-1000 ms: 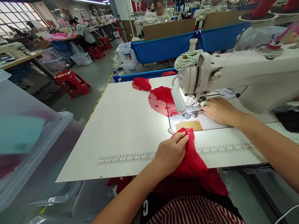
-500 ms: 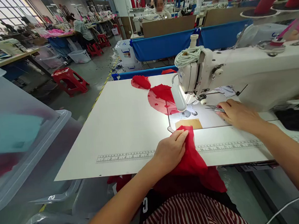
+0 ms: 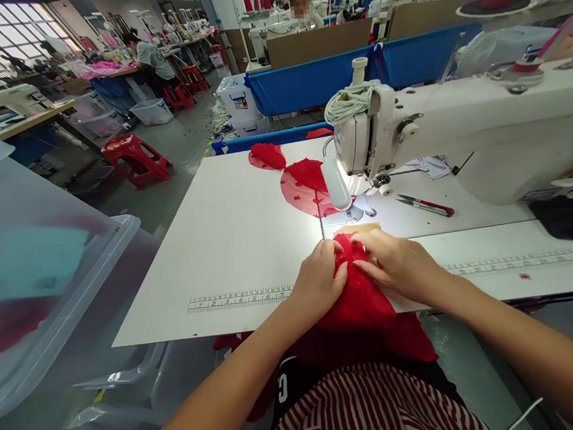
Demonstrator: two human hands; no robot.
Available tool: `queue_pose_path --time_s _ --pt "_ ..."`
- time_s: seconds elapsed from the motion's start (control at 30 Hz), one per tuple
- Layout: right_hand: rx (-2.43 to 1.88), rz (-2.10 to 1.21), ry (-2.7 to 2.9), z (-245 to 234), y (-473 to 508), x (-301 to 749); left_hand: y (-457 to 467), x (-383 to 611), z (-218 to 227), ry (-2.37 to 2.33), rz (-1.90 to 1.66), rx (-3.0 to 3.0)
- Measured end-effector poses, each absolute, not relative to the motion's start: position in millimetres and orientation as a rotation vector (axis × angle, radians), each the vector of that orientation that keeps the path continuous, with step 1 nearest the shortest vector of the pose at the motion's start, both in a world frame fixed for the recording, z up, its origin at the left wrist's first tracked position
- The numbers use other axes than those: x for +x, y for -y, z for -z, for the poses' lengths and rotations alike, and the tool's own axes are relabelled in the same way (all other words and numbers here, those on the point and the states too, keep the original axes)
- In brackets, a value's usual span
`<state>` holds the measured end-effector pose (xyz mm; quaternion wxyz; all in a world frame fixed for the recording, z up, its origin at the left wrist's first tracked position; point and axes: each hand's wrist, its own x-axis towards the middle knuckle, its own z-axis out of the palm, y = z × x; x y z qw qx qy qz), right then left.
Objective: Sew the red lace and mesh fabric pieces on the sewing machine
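A bunch of red fabric [image 3: 362,302] hangs from the white table's [image 3: 239,246] near edge down onto my lap. My left hand [image 3: 320,282] grips its upper left part, fingers closed. My right hand [image 3: 396,262] pinches the same fabric from the right, just in front of a tan patch [image 3: 362,228] on the table. Behind both hands stands the white sewing machine [image 3: 459,126], its needle area lit by a lamp. Red-handled snips [image 3: 426,205] lie on the table to the right of the needle, apart from my hands.
Sewn red pieces [image 3: 304,183] lie behind the needle at the table's far side. A printed ruler [image 3: 238,300] runs along the near edge. Clear plastic bins [image 3: 36,277] stand at my left. Red stools [image 3: 134,158], blue-draped tables and other seated workers fill the background.
My right hand let go of the red-handled snips beside the needle and came back to the red fabric, joining my left hand. The fabric's top edge moved slightly toward the machine.
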<state>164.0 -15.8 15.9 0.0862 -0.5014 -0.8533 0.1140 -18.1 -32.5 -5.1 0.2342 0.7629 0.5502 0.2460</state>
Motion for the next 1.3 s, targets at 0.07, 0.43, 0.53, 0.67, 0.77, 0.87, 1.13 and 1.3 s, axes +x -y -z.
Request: queue_pose_path --time_s 0.07,0.43,0.53,0.67,0.77,0.87,1.13,1.3 --pt "-1.550 -0.269 2.622 -13 18 159 28 -15 3 -1.526 -0.639 2.086" --pt "-1.708 0.136 2.201 -20 -8 176 -10 -2 0 -1.426 -0.746 1.948" --pt "-1.209 -0.206 2.187 -13 -2 167 -6 2 2 -1.354 -0.766 1.886" --pt "-1.103 -0.409 2.136 -2 6 159 3 5 5 -1.304 -0.787 1.781" --pt "-1.106 -0.570 2.093 2 2 163 4 4 6 -1.297 -0.802 1.703" --pt "-1.116 -0.720 2.062 3 -11 168 -1 4 4 -1.303 -0.759 1.703" --pt "-1.182 -0.320 2.362 6 -29 175 -29 -5 -16 -1.572 -0.609 1.995" --pt "-1.232 -0.232 2.430 6 -29 183 -49 -12 -21 -1.720 -0.550 2.179"
